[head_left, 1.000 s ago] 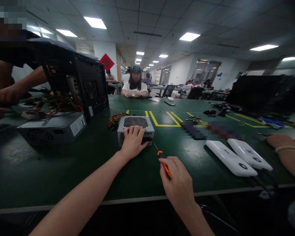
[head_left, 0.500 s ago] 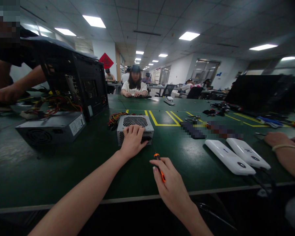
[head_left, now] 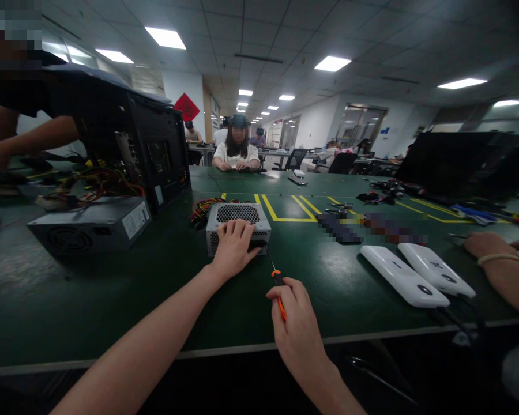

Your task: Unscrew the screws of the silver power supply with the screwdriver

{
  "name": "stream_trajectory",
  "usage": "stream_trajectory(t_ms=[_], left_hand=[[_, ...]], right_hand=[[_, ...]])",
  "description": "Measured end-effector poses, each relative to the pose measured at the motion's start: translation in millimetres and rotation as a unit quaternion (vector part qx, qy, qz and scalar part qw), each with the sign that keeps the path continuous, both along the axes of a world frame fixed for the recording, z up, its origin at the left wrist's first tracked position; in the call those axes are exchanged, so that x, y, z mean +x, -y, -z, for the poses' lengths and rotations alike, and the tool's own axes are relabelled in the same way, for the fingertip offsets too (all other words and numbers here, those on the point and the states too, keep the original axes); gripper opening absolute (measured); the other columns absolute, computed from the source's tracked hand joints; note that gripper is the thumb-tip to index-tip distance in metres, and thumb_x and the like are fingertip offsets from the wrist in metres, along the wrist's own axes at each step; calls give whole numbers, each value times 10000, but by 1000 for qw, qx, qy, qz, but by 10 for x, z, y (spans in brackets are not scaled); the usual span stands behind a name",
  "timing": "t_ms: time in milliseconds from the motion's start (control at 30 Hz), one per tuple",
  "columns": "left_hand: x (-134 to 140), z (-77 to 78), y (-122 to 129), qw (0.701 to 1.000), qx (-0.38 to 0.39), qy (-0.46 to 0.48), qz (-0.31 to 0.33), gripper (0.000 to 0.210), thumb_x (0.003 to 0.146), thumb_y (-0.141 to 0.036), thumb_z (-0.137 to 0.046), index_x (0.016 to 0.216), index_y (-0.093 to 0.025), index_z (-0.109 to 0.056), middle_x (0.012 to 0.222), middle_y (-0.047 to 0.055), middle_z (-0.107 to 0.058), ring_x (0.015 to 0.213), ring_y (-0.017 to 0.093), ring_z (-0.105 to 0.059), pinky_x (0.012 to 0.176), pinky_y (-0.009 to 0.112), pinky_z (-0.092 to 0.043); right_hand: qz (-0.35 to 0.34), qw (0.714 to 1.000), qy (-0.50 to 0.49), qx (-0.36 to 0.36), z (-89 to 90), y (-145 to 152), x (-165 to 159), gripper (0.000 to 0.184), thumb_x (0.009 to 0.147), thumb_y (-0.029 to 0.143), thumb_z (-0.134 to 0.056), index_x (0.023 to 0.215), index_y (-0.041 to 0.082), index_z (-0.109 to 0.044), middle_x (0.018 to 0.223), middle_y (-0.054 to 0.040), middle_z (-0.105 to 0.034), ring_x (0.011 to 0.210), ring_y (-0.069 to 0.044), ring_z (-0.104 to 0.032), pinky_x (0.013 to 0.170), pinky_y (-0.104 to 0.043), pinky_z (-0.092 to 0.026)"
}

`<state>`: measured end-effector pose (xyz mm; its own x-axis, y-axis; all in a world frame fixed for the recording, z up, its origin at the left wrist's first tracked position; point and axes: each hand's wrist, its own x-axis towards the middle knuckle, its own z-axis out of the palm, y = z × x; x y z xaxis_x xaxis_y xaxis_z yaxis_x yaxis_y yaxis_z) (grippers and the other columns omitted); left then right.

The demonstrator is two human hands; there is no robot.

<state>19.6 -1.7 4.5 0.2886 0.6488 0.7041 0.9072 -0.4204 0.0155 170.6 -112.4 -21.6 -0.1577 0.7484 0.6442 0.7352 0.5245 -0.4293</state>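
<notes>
A small silver power supply (head_left: 239, 215) with a mesh top sits on the green table (head_left: 112, 300). My left hand (head_left: 233, 248) rests flat on its near face, fingers on the top edge. My right hand (head_left: 296, 328) grips an orange-and-black screwdriver (head_left: 277, 286). Its thin shaft points up-left, and the tip is at the lower right corner of the power supply. A bundle of coloured cables (head_left: 202, 208) trails from the unit's left rear.
A larger grey power supply (head_left: 90, 226) and an open black computer case (head_left: 130, 138) stand at the left, where another person's arms work. Two white devices (head_left: 417, 274) lie at the right beside a co-worker's forearm (head_left: 501, 271). Tools lie farther back. The table edge runs just below my hands.
My right hand has shifted left and slightly toward me with the screwdriver, whose shaft now stands steeper. My left hand stays on the power supply.
</notes>
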Motion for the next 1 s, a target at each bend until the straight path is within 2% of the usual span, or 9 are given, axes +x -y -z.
stream_trajectory(t_ms=[133,300,400,533,700,867,1000], left_hand=[[-7,-5,7,1000,1,-2,-1,439,712,-381,-584,1082,-180,-457,1076,100,-489,1003,263,-390,838,422,-270],[-15,-6,15,1000,0,7,14,455,712,-374,-586,1104,-192,-447,1081,96,-487,1022,262,-389,852,421,-268],[-16,-6,17,1000,-1,8,15,453,714,-373,-585,1108,-196,-449,1087,100,-488,1027,265,-389,855,423,-267],[-18,-5,18,1000,0,4,14,452,717,-379,-580,1108,-193,-449,1096,102,-489,1021,266,-395,849,420,-270],[-9,2,14,1000,7,-1,5,435,730,-384,-566,1099,-184,-452,1101,101,-495,1020,263,-396,848,419,-270],[4,3,16,1000,12,0,1,423,730,-380,-567,1088,-180,-461,1096,98,-498,1019,260,-396,846,421,-271],[8,-3,25,1000,14,-2,-2,421,732,-374,-564,1091,-179,-463,1096,97,-495,1015,259,-397,842,418,-274]], right_hand=[[-27,997,-51,-47,-107,-36,121,157,841,154,-363,889,172,-511,895,-74,-532,838,-166,-544,738,-321,-466],[3,996,-55,-65,-206,-55,217,147,851,216,-375,893,186,-513,840,-48,-588,756,-151,-577,680,-281,-470],[10,999,-28,-25,-187,-60,196,144,836,189,-381,896,186,-512,855,-54,-591,771,-155,-587,681,-284,-477],[12,999,31,23,-147,-66,177,189,799,116,-381,885,180,-536,943,-87,-568,888,-188,-569,755,-345,-476],[10,999,41,-1,-172,-69,202,220,804,125,-396,940,178,-561,1005,-95,-554,931,-197,-557,791,-373,-475],[17,1000,5,-3,-182,-80,193,262,837,189,-392,1072,167,-504,1018,-97,-585,933,-190,-579,790,-348,-488],[50,998,4,-43,-198,-77,206,317,878,287,-345,1123,128,-468,930,-107,-634,821,-202,-633,678,-326,-511]])
